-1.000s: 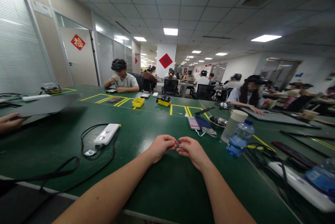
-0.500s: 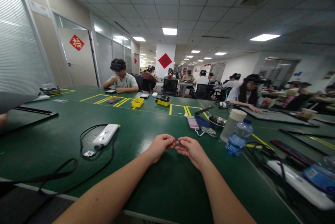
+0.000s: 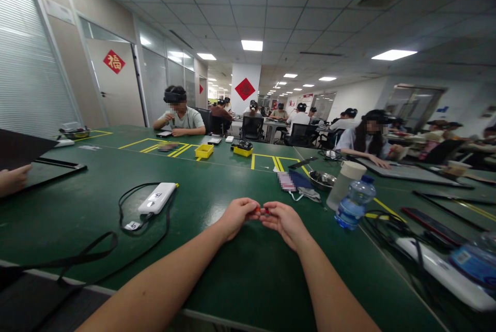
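Observation:
My left hand (image 3: 237, 216) and my right hand (image 3: 284, 221) meet fingertip to fingertip over the green table (image 3: 217, 270), both with fingers curled in a pinch. Between the fingertips sits a tiny object with a red spot (image 3: 262, 211); it is too small to name. Both forearms reach in from the bottom edge. A white power bank (image 3: 157, 198) with a black cable lies to the left of my left hand.
A water bottle (image 3: 352, 203), a white-lidded cup (image 3: 343, 183), a metal bowl (image 3: 322, 180) and a face mask (image 3: 300, 187) stand to the right. Cables and dark devices crowd the right edge. Another person's hand (image 3: 13, 178) holds a dark panel at far left. Yellow trays (image 3: 204, 151) sit further back.
My hands stayed pinched together; the small part between them shows red now. At the far left, the other person's dark panel has been raised and their hand has reappeared.

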Demonstrator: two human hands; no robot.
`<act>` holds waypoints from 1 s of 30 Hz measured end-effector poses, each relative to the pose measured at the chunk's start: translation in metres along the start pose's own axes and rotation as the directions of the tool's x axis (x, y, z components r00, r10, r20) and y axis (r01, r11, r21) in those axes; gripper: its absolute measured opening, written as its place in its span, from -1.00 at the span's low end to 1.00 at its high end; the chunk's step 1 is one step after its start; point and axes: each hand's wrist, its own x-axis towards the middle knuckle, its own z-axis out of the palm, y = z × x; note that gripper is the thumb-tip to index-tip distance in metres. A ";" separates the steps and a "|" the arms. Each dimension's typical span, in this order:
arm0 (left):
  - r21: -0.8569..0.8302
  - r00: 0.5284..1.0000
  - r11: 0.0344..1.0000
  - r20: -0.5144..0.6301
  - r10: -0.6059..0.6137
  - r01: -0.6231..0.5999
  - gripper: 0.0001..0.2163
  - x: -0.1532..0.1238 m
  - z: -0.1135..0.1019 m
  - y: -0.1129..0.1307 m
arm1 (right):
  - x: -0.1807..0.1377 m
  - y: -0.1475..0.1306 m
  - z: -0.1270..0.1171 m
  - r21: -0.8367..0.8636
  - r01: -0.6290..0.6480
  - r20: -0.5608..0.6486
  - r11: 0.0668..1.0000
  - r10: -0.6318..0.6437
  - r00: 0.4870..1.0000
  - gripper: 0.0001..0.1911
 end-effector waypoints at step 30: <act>-0.046 1.000 0.999 0.027 -0.015 0.016 -0.82 0.003 -0.005 -0.002 | -0.002 0.000 0.002 -0.046 0.066 0.007 0.997 -0.066 0.998 -0.76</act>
